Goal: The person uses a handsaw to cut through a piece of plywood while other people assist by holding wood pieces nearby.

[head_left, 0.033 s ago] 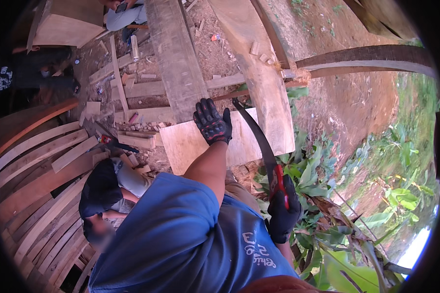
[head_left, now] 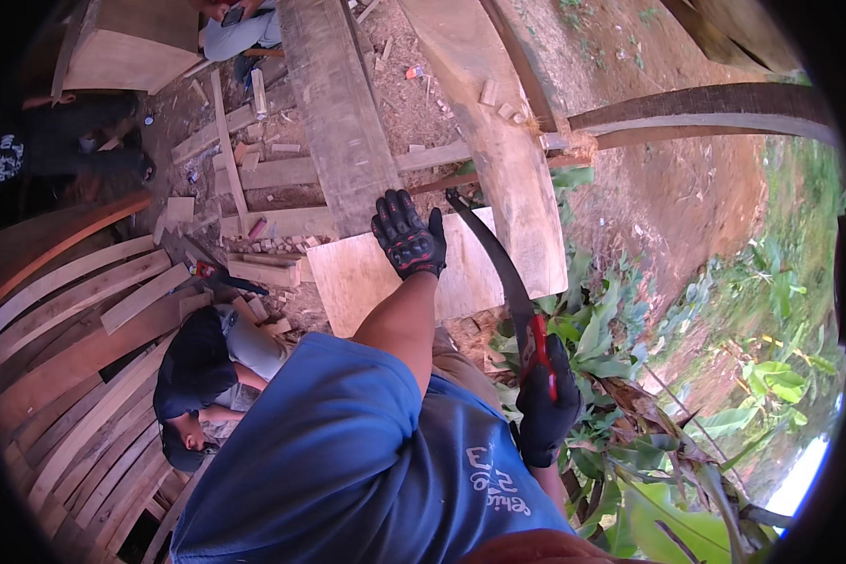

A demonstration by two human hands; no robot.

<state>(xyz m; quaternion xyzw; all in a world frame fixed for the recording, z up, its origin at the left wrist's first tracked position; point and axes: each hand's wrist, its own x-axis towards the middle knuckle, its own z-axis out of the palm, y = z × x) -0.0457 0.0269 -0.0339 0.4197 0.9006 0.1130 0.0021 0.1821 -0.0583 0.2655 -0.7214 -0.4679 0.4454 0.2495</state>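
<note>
My left hand (head_left: 410,237), in a black glove with red trim, presses flat with fingers stretched out where a pale plywood sheet (head_left: 348,293) meets a long weathered board (head_left: 340,122). A curved handsaw (head_left: 494,252) with a dark blade and red grip is held in my right hand (head_left: 547,404), also gloved in black. Its blade crosses the plywood, and the tip reaches the gap between the weathered board and a wide, pale wooden slab (head_left: 498,132). Whether the teeth touch the plywood I cannot tell.
Small wood blocks (head_left: 489,92) lie on the slab. To the left, a person in a black shirt (head_left: 194,367) bends beside stacked planks (head_left: 85,385). More people are farther off, near a wooden box (head_left: 127,58). Leafy plants (head_left: 597,329) crowd my right side.
</note>
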